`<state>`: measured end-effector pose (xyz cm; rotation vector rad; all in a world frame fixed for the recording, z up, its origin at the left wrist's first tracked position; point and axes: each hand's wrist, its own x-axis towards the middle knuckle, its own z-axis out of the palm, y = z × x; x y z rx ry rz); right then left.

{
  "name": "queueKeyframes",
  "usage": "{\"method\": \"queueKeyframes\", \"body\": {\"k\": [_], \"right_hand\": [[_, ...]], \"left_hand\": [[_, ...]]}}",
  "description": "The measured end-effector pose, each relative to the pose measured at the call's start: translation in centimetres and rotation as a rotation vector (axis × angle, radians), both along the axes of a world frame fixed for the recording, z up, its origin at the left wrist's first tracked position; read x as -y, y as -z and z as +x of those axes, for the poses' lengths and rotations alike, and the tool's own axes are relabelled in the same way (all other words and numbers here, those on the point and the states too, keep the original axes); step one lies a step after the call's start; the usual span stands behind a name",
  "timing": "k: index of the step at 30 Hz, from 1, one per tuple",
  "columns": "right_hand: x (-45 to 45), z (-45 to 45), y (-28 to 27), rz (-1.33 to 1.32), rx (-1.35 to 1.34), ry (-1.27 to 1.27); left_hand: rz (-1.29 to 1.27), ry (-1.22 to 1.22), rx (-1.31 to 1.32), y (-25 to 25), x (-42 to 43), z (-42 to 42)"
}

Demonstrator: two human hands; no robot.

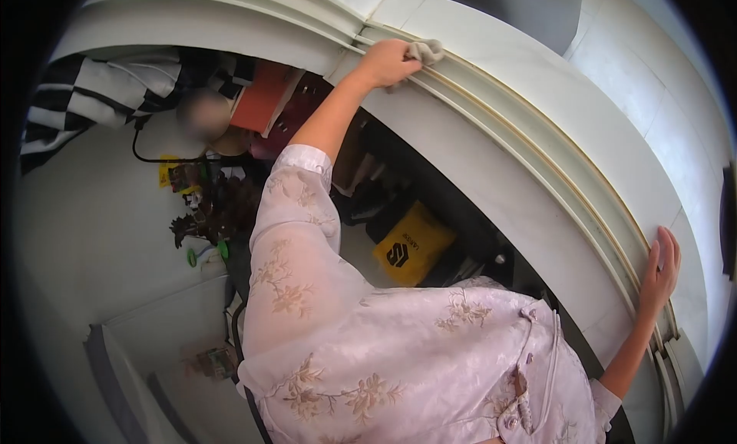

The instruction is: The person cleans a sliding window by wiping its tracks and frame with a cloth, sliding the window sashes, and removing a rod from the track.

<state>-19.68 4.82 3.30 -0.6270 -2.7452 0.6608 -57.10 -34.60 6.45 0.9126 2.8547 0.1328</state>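
My left hand [386, 64] is closed around a crumpled greyish-beige cleaning cloth [427, 52], part of which sticks out past the fingers. The cloth presses on the window track [507, 125], a pale sliding-frame rail with several long grooves that curves across the view. Far along the same track, at the right, my right hand [662, 271] rests over the rail's outer side. Its fingers are stretched out and hold nothing visible. Beside the track runs a white tiled sill [591, 98].
Below the sill's inner edge lie a yellow bag [414, 243] with a black logo and dark items. A black-and-white checkered cloth [107, 94], an orange-red box [259, 98] and a dark leafy plant [223, 206] are at the left. A grey object [530, 14] stands beyond the sill.
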Motion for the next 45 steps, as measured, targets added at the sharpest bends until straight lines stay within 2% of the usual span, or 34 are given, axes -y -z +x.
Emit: {"method": "queueKeyframes", "body": {"k": [2,3,5,8,9,11,12,14,18,21,23,25,28,29,31,33,34,36,39,40,42,43,44,45], "right_hand": [[0.0,-0.2,-0.1,-0.032,0.000,0.005],[-0.1,-0.2,-0.2,-0.026,-0.002,0.011],[0.0,-0.1,-0.1,-0.020,-0.025,-0.006],[0.1,0.0,0.0,-0.006,-0.029,0.012],[0.2,0.0,0.0,-0.012,-0.021,0.016],[0.2,-0.1,-0.1,-0.036,-0.023,0.025],[0.2,-0.1,-0.1,-0.034,-0.013,0.030],[0.4,-0.1,-0.4,-0.028,-0.025,0.023],[0.3,-0.3,-0.3,-0.027,-0.035,0.022],[0.3,-0.2,-0.1,-0.051,-0.026,0.026],[0.4,-0.2,-0.1,-0.057,-0.047,0.033],[0.4,-0.3,-0.2,-0.037,-0.046,0.028],[0.3,0.1,-0.1,-0.020,-0.041,0.022],[0.2,0.1,-0.1,-0.030,-0.054,0.016],[0.3,0.2,-0.2,-0.051,-0.045,0.028],[0.3,-0.2,-0.1,-0.079,-0.073,0.042],[0.3,-0.1,0.0,-0.084,-0.070,0.048],[0.3,0.0,0.2,-0.092,-0.067,0.064],[0.2,0.2,0.2,-0.060,-0.077,0.049],[0.4,0.1,0.0,-0.061,-0.072,0.052],[0.5,0.1,-0.2,-0.063,-0.063,0.065],[0.5,0.1,-0.2,-0.057,-0.065,0.062],[0.5,0.1,-0.3,-0.051,-0.067,0.055],[0.3,0.2,-0.1,-0.051,-0.067,0.055]], "left_hand": [[0.073,-0.007,0.032,-0.6,-0.8,0.5],[0.065,-0.131,0.054,-2.1,-1.0,0.6],[-0.061,-0.224,-0.195,-3.3,0.2,-1.1],[-0.538,0.039,-0.768,-3.7,2.5,-4.7],[-0.541,0.047,-0.761,-2.6,2.5,-5.6],[-0.760,-0.049,-0.333,-0.6,2.0,-7.0],[-0.758,-0.040,-0.325,-0.2,1.7,-7.2],[-0.538,-0.241,-0.225,0.1,1.4,-7.6],[-0.441,-0.123,-0.192,-0.3,-0.2,-4.1],[-0.280,0.079,-0.237,0.1,-4.6,2.2],[-0.103,0.194,-0.156,0.4,-7.9,7.3],[0.329,0.369,-0.088,1.7,-10.6,12.1],[0.463,0.452,-0.201,1.9,-11.7,13.9],[0.459,0.475,-0.254,2.8,-10.5,12.4],[0.219,0.240,-0.200,1.6,-7.6,8.9],[-0.038,0.040,-0.428,1.7,-3.1,4.1],[-0.141,-0.049,-0.453,1.9,-1.0,1.7],[-0.175,-0.068,-0.456,1.1,0.5,0.1],[0.081,-0.145,-0.334,1.8,1.1,-0.4],[0.078,-0.138,-0.331,1.4,0.7,0.4],[0.776,-0.443,0.176,0.7,-0.2,1.6],[0.964,-0.612,0.271,0.6,0.0,1.5],[0.963,-0.612,0.273,0.2,0.0,1.8],[1.170,-0.646,0.361,-0.9,-0.3,2.8]]}}
